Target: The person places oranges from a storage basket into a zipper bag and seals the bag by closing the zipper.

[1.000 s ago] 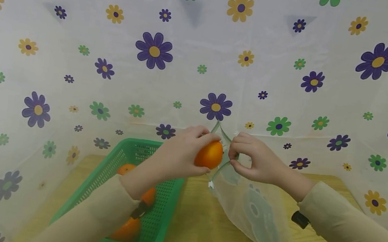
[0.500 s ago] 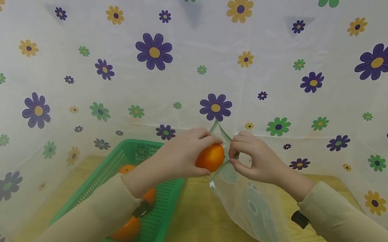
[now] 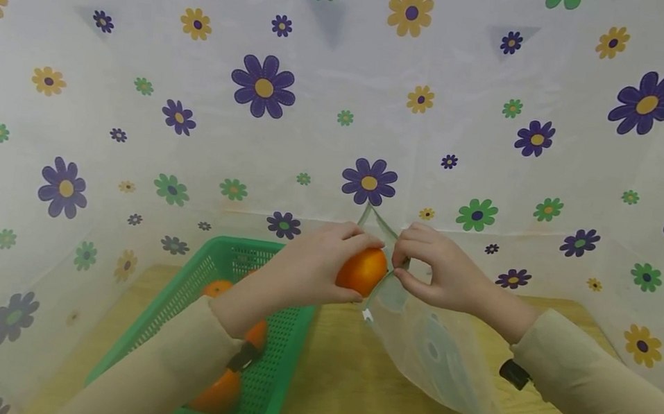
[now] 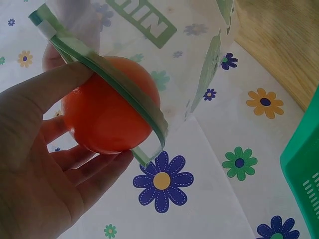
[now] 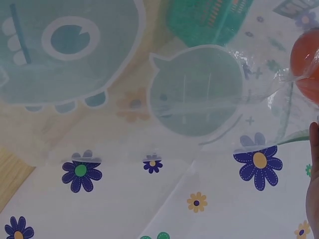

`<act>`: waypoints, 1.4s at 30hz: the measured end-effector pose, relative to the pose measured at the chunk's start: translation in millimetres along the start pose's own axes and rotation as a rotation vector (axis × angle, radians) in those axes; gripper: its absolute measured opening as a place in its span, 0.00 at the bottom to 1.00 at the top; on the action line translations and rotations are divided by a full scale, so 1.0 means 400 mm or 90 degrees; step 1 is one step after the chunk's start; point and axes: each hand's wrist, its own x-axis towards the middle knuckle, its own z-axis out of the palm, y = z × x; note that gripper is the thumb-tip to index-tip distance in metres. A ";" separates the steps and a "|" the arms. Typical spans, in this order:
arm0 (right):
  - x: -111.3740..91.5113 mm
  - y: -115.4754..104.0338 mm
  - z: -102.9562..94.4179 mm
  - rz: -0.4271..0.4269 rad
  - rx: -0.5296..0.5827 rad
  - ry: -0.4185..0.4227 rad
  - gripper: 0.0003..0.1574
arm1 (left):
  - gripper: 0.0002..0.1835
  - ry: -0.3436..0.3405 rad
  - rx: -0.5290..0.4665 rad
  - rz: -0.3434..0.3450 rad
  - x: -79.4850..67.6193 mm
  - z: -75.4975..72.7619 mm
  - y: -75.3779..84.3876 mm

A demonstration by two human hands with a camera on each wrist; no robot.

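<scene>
My left hand (image 3: 314, 264) grips an orange (image 3: 362, 272) at the mouth of a clear zip bag (image 3: 438, 361). Seen from the left wrist, the bag's green zip strip (image 4: 132, 97) crosses in front of the fruit, so part of it lies within the opening. Thumb and fingers curl around its near side. My right hand (image 3: 446, 267) pinches the bag's rim, holding the mouth apart; its fingertips are mostly out of the right wrist view. The bag slants down to the right, printed with pale green cartoon shapes (image 5: 197, 92). A white slider (image 3: 367, 315) sits at the strip's lower end.
A green slotted basket (image 3: 278, 375) stands left on the wooden table (image 3: 337, 403), under my left forearm, with several more oranges (image 3: 219, 391) inside, partly hidden by the sleeve. A flowered sheet (image 3: 351, 63) hangs behind and at both sides.
The orange in my left hand has moved slightly right, closer to my right fingers and the bag's opening. The bag's lower end has lifted a little. My right hand stays nearly still.
</scene>
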 end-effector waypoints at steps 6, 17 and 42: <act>0.002 0.000 0.001 -0.012 0.004 0.008 0.10 | 0.37 0.011 0.004 0.019 0.003 -0.001 0.000; 0.011 -0.004 0.003 -0.028 0.007 0.020 0.10 | 0.37 0.006 0.022 -0.020 -0.007 -0.005 -0.002; 0.008 -0.001 -0.002 -0.033 -0.004 0.017 0.11 | 0.36 -0.026 0.081 -0.086 -0.035 0.005 -0.068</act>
